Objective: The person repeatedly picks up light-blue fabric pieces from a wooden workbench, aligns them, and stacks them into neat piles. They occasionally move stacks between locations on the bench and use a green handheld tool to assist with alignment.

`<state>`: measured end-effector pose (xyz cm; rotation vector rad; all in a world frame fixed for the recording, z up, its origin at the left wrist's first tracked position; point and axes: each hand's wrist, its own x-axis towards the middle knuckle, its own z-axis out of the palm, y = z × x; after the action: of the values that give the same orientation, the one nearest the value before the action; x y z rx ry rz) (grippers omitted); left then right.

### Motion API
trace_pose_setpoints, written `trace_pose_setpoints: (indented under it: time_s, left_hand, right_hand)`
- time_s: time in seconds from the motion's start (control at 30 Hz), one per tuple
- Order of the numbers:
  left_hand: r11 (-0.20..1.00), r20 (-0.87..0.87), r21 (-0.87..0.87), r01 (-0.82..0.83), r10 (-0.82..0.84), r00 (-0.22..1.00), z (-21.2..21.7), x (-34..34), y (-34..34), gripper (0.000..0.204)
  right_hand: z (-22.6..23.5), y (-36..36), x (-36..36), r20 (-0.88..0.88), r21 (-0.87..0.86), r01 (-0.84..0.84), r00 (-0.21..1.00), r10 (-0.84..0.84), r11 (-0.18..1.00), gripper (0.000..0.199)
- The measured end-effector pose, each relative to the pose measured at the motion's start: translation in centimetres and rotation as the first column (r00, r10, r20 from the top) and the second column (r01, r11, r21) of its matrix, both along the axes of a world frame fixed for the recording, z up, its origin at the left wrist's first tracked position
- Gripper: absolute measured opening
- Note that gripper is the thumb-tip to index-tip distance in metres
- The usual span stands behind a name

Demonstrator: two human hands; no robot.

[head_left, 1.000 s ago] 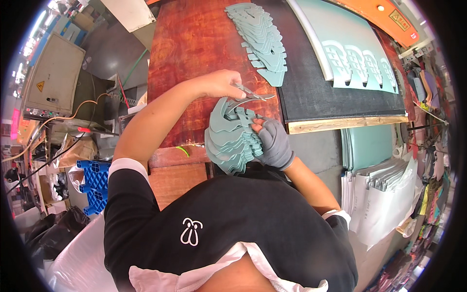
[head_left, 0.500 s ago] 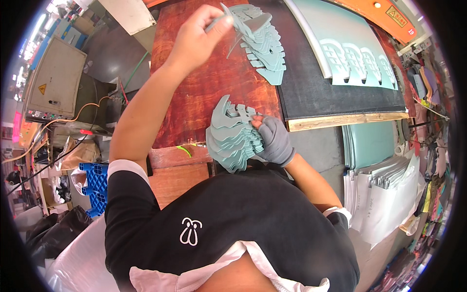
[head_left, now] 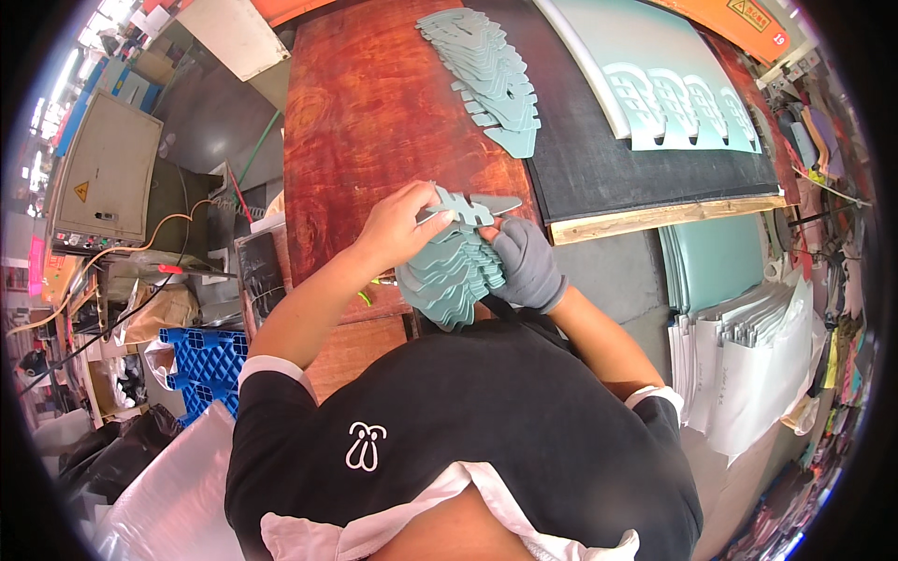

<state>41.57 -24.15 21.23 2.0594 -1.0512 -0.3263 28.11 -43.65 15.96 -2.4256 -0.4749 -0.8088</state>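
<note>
My bare left hand (head_left: 400, 224) pinches a pale green cut sheet piece (head_left: 472, 208) with notched edges, held over the near end of the table. Directly below it is a fanned stack of the same pieces (head_left: 447, 276), close in front of my chest. My right hand (head_left: 527, 265), in a grey glove with bare fingertips, is closed on the right side of that stack. Farther off, a second overlapping row of such pieces (head_left: 486, 79) lies on the reddish wooden tabletop (head_left: 360, 103).
To the right, a black cutting surface (head_left: 599, 182) with a wooden front edge (head_left: 669, 218) carries a pale green sheet (head_left: 669, 56) with cut-out shapes. Below it stand green sheets (head_left: 716, 262) and white sheets (head_left: 739, 365). A control cabinet (head_left: 108, 173) and blue plastic crate (head_left: 198, 365) are at left.
My left hand has come from the far row back toward me, bringing a piece over the near stack. My right hand stays on that stack.
</note>
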Motion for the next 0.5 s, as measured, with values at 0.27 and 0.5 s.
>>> trace_pose_setpoints:
  time_s: [0.27,0.5]
  left_hand:
    - [0.943,0.166,0.212,0.255,-0.292,0.942,-1.3,1.6,0.9,0.024]
    - [0.925,0.067,0.262,0.274,-0.301,0.951,-2.4,2.7,1.0,0.042]
  right_hand:
    - [0.5,0.5,-0.2,0.110,-0.092,0.156,0.983,-0.146,0.983,0.053]
    - [0.9,-0.4,0.7,-0.051,-0.016,-0.030,0.998,0.030,0.999,0.055]
